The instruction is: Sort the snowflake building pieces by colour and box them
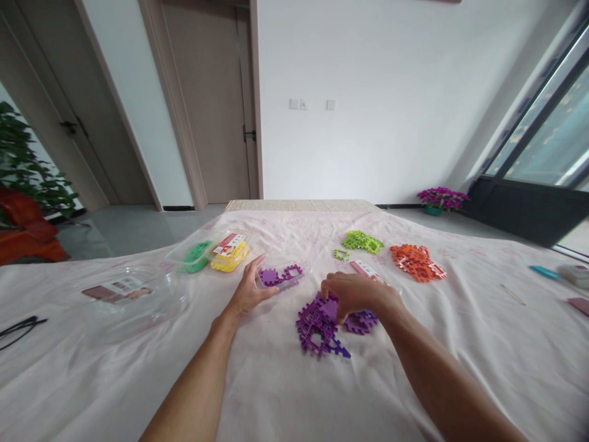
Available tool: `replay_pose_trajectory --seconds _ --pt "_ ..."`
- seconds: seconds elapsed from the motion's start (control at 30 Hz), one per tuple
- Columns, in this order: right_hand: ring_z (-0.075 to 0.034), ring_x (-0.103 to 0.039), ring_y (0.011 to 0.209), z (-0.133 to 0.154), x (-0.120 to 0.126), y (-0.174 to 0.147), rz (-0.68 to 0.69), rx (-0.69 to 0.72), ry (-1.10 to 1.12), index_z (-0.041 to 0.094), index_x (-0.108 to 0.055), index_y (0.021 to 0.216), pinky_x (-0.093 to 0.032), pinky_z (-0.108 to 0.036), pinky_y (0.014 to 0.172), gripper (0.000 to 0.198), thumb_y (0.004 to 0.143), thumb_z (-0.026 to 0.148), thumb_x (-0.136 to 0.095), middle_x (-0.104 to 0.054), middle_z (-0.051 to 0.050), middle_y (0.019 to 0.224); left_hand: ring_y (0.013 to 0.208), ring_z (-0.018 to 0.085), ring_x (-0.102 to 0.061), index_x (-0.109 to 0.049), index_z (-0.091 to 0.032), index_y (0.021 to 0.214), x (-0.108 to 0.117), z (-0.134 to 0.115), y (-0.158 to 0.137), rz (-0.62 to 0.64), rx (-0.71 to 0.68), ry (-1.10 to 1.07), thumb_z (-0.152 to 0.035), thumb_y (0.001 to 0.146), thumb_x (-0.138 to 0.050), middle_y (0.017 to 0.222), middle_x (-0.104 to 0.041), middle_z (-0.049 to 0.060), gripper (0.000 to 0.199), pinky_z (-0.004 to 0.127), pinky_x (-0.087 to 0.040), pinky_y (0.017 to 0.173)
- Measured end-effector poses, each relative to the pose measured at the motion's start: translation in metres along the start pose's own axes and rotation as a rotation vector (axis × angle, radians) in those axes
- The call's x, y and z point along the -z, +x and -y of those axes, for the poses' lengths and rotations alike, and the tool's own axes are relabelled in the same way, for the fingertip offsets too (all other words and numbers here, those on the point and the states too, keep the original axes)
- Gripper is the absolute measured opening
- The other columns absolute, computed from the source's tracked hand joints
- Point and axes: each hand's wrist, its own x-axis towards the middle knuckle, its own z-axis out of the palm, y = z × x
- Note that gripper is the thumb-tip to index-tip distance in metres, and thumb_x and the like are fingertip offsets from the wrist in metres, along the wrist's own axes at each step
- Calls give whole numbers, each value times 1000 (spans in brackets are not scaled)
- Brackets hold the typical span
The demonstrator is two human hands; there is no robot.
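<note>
My left hand (pixel 251 287) grips the near left side of a small clear plastic container (pixel 291 283). Inside it lie a few purple interlocking pieces (pixel 269 277), one solid and one with an open middle. Over a heap of purple interlocking pieces (pixel 315 325) on the cloth, my right hand (pixel 354 291) has its fingers closed on a purple interlocking piece (pixel 328 307) at the top. A blue-violet piece (pixel 338 350) pokes out at the heap's near edge. My right hand hides part of the heap and of a clear lid with a red-and-white label (pixel 365 270) behind it.
Beyond my right hand are lime-green pieces (pixel 362 242) and, farther right, orange pieces (pixel 416 263). On the left stand clear boxes with green pieces (pixel 197 256) and yellow pieces (pixel 230 256), plus a large clear container (pixel 133 301). A pale cloth (pixel 267 380) covers the table.
</note>
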Motion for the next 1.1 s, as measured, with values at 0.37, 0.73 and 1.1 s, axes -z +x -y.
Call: replay_pose_trajectory --seconds 0.37,0.73,1.1 --pt "-13 -56 69 -27 -11 9 -94 72 417 20 -64 79 -36 -23 60 15 66 23 -72 -64 3 73 140 30 -37 -37 -30 147 -1 -6 -2 0 -28 -16 -32 67 -82 155 -30 11 91 50 -30 118" --pt "-15 -62 70 -26 2 75 -674 18 806 15 -65 87 -45 -25 65 17 77 28 -62 -70 -4 78 140 32 -38 -38 -26 147 -2 -6 -2 -8 -7 -21 -36 66 -84 154 -34 12 94 49 -30 118" --pt "-15 -65 84 5 14 114 -460 -78 192 23 -74 93 -40 -22 70 18 83 20 -60 -75 -1 92 133 30 -45 -35 -25 148 0 -7 -1 6 1 30 -39 67 -83 151 -35 14 95 46 -35 114"
